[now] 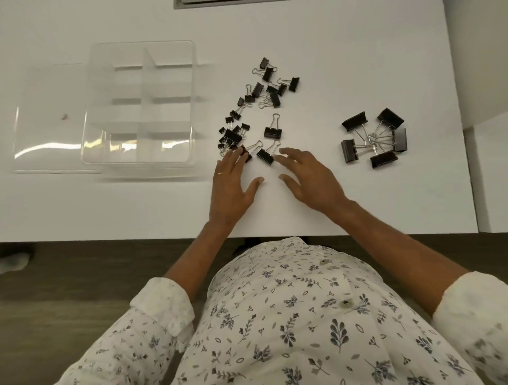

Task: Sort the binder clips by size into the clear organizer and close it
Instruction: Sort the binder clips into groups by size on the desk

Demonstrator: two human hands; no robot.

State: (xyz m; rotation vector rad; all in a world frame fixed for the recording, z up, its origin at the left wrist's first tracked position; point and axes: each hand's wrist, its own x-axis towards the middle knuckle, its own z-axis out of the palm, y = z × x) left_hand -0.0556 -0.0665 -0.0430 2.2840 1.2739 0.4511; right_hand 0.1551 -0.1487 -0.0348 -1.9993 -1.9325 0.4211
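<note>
Binder clips, black, silver-handled, lie scattered; left hand and right hand fingers spread apart.

Left hand has its fingers over a binder clip, so half its black body is hidden. Right hand now: its fingertips smear beside the next clip, and touching or apart, can't tell. The small clips overlap, too tangled to count. A speck on the clear lid is too tiny to name. The top edge cuts a dark frame, and the left edge cuts a grey shape on the floor.
</note>
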